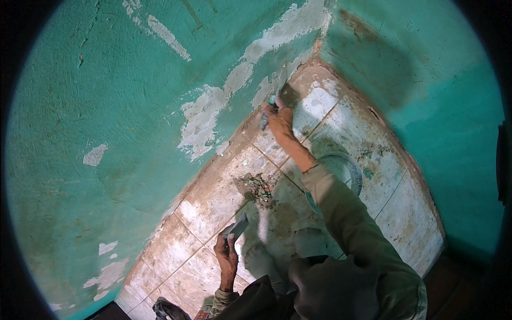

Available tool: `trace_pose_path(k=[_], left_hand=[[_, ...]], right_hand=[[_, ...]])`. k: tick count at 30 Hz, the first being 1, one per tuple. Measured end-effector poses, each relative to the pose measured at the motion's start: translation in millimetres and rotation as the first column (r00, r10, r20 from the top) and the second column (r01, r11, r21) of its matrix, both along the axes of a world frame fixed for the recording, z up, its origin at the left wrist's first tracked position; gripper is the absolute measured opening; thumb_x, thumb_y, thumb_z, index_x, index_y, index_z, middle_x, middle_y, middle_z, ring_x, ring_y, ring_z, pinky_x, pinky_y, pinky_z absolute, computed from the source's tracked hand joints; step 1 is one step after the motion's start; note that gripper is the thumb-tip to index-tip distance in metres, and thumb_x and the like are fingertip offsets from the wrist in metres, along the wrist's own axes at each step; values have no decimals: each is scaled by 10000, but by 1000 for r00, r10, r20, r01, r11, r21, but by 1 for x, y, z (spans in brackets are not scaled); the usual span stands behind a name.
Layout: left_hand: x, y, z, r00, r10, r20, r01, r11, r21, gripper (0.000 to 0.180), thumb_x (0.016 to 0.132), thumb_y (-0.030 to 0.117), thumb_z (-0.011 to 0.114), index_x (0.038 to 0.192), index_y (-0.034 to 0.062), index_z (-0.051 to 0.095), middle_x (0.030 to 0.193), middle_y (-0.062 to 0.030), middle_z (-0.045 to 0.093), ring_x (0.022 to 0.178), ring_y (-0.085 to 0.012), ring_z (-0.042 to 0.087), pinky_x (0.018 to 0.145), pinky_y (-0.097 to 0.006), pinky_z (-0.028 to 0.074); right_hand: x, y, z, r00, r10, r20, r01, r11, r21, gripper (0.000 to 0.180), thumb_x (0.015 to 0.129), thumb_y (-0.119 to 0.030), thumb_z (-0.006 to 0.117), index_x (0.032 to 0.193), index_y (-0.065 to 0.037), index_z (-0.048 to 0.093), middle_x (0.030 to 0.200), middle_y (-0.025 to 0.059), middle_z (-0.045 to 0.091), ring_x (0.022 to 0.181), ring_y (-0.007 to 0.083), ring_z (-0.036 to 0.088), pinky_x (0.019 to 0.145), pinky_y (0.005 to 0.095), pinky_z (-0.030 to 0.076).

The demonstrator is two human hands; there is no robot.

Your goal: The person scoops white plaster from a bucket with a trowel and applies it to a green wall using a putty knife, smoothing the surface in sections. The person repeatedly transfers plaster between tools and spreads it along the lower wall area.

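My right hand (280, 120) reaches out to the foot of the green painted wall (106, 106) and is closed on a scraper (272, 104), whose blade meets the wall where paint has come off in pale patches (205, 120). My left hand (226, 256) is low and close to my body, gripping a flat dark tool (236, 228) that looks like a second scraper or trowel, held above the tiled floor. A small heap of scraped green paint flakes (258, 188) lies on the floor between my two hands.
The floor is of stained pale tiles (213, 197) in a narrow corner between two green walls (442, 106). A round shallow pan or bowl (346, 168) stands on the floor under my right forearm. My knees and feet (277, 256) crouch on the tiles.
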State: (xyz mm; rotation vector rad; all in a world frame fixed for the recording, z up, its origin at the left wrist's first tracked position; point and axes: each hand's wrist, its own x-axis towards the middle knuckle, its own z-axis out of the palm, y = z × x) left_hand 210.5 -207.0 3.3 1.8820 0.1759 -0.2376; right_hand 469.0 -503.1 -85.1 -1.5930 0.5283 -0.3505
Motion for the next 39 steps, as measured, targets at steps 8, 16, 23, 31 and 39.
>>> trace_pose_path(k=[8,16,23,31,39], left_hand=[[-2,3,-2,999,20,32,-21,1000,24,256,1008,193,530,1066,-51,584,908,-81,631,839,-118,495,756,-267,431],[2,-1,1,999,25,23,-25,1000,12,278,1003,221,541,1056,-49,580,899,-74,617,823,-126,494,743,-271,434],[-4,2,-5,999,39,0,-39,999,-38,267,1009,195,527,1083,-54,586,952,-83,639,863,-124,518,783,-270,446],[0,2,-1,998,54,21,-54,998,-22,262,1007,207,537,1074,-40,592,933,-74,631,861,-114,514,778,-259,438],[-3,10,-10,1000,13,-18,-14,1000,-21,315,1013,253,515,1151,-17,596,970,-67,614,860,-127,517,767,-267,429]], right_hand=[[-50,53,58,960,274,-61,-246,926,285,663,918,-218,644,1446,47,342,1036,196,634,821,221,594,747,317,502],[-40,-14,56,991,91,-100,-84,994,76,600,926,-110,578,1467,-2,342,1023,163,625,818,219,578,743,317,501],[-21,7,35,981,190,-43,-176,959,220,667,928,-185,634,1492,-44,308,889,103,598,780,136,560,691,302,507],[-65,18,44,986,168,-6,-162,958,235,564,938,-139,603,1457,-62,397,769,47,542,677,114,516,592,287,471],[1,-102,-6,999,-42,-21,44,995,92,540,936,-52,523,1457,-25,385,851,52,586,677,137,523,603,298,453]])
